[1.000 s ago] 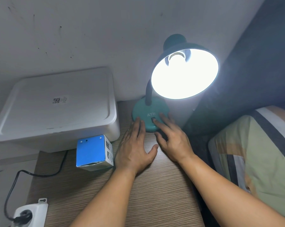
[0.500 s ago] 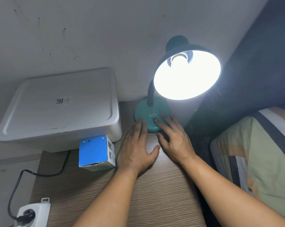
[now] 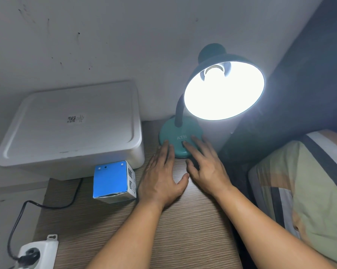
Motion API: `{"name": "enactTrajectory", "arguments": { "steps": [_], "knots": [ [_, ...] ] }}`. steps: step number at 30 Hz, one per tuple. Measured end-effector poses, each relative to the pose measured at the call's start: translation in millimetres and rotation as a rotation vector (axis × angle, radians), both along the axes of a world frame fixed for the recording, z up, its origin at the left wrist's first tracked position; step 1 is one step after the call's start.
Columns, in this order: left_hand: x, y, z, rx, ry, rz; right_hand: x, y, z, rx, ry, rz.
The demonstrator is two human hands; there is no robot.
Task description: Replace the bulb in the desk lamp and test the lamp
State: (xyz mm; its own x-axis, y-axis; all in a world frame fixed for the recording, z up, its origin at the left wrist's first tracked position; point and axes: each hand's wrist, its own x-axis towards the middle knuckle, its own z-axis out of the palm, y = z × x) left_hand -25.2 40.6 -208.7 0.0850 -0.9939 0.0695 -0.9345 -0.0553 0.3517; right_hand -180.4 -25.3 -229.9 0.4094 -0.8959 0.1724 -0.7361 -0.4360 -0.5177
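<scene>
The flat, open left hand (image 3: 162, 178) steadies the lit teal metal desk lamp's round base (image 3: 171, 133) so the open right hand's (image 3: 207, 167) index fingertip (image 3: 185, 144) can work its switch; neither grips anything.

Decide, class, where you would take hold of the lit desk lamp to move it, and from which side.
Grip the round base, coming from the front, where both hands already rest. It is broad, flat and seated on the desk. The neck is thin and curved, and the shade surrounds a lit bulb, probably warm.
</scene>
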Motion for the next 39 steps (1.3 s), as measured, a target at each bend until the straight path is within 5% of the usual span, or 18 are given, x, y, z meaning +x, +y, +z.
{"name": "enactTrajectory", "arguments": {
  "steps": [24, 39],
  "knots": [
    [3.6, -1.0, -15.3, 0.010, 0.013, -0.014, -0.7, -8.4, 5.0, -0.070, 0.047, 0.052],
    [6.6, -2.1, -14.1, 0.027, 0.051, -0.029, -0.3, -4.7, 20.1, 0.117, 0.080, 0.080]
  ]
}}
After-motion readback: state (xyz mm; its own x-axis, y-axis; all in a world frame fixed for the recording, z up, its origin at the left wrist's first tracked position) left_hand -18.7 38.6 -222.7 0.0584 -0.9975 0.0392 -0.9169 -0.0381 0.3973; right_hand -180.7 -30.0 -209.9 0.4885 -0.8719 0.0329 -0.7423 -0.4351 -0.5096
